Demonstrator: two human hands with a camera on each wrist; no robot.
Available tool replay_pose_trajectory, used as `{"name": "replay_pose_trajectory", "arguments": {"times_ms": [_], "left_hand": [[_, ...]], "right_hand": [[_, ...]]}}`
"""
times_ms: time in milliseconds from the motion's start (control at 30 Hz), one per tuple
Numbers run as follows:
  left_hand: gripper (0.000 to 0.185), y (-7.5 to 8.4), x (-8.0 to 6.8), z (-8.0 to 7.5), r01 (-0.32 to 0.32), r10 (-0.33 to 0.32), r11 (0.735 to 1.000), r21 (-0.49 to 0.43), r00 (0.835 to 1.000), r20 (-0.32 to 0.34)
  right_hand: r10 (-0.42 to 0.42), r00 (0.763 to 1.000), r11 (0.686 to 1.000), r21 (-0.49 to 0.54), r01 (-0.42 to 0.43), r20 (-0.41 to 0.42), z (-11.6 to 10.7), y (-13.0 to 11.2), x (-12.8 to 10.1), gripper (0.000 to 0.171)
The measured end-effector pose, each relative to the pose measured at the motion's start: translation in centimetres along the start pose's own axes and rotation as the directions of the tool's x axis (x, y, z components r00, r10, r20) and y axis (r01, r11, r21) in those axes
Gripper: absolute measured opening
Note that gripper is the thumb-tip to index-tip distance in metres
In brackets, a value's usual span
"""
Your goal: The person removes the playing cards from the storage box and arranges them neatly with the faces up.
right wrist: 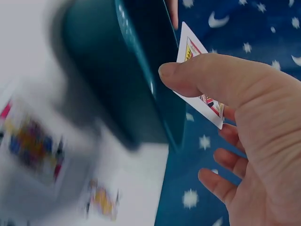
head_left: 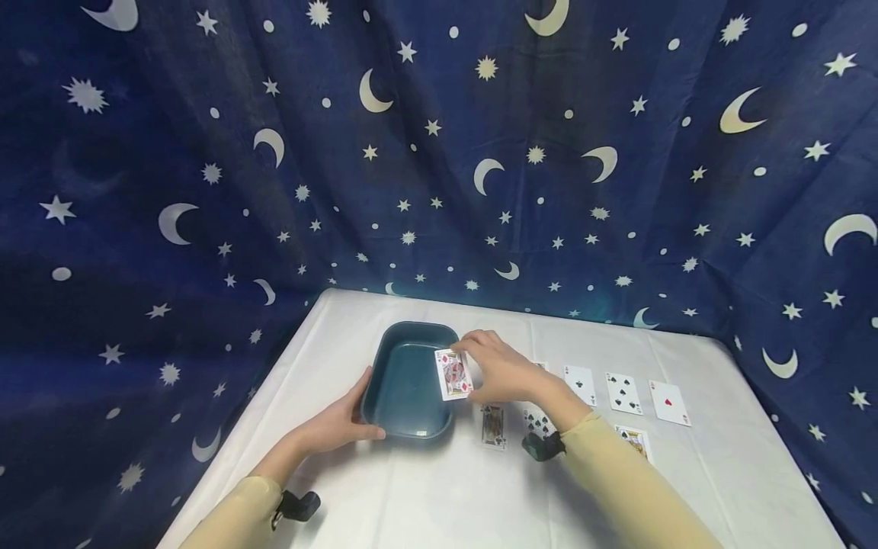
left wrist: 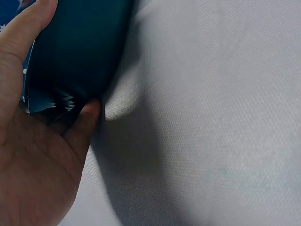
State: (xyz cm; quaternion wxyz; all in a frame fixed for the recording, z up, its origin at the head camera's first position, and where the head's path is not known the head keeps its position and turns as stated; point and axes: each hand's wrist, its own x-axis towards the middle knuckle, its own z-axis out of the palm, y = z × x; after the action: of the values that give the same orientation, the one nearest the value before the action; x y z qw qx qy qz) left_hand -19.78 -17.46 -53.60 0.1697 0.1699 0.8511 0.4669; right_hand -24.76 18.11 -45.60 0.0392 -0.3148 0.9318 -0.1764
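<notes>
Tray (head_left: 411, 389): dark teal, rectangular, on the table, nothing seen lying in it.
Left hand (head_left: 339, 423): fingers and thumb curled round the tray's near left corner, steadying it; the left wrist view shows the thumb (left wrist: 87, 125) against the wall.
Right hand (head_left: 504, 370): pinches one card (head_left: 453, 374), a diamond court card, face up, between thumb (right wrist: 207, 75) and fingers; card held over the tray's right rim, not yet released.
Progress, as judged: no card in the tray so far, this one likely the first; the rest remain laid out.
Cards left: a court card (head_left: 492, 425) just right of the tray; a spade card (head_left: 538, 421) partly under the right wrist; spades (head_left: 580, 383), (head_left: 623, 393); a heart ace (head_left: 669, 402); one more court card (head_left: 636, 441) by the right sleeve.
Table (head_left: 425, 503): white cloth, lightly creased.
Backdrop (head_left: 206, 175): navy fabric with pale moons and stars, draped behind and at both sides.
Sleeves: pale yellow; dark wrist straps.
</notes>
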Motion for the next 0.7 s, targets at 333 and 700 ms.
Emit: {"name": "replay_pose_trajectory", "arguments": {"times_ms": [333,700], "left_hand": [[0.124,-0.2,0.1,0.0,-0.004,0.004,1.000,0.023,1.000,0.009],[0.123,0.0,0.1,0.0,-0.001,0.001,0.999,0.035,1.000,0.011]], "right_hand": [[0.180,0.982,0.984,0.018,-0.179,-0.059,-2.0,6.7,-8.9,0.093],[0.389,0.920,0.921,0.027,-0.388,-0.036,-2.2,13.1,-19.3,0.092]]}}
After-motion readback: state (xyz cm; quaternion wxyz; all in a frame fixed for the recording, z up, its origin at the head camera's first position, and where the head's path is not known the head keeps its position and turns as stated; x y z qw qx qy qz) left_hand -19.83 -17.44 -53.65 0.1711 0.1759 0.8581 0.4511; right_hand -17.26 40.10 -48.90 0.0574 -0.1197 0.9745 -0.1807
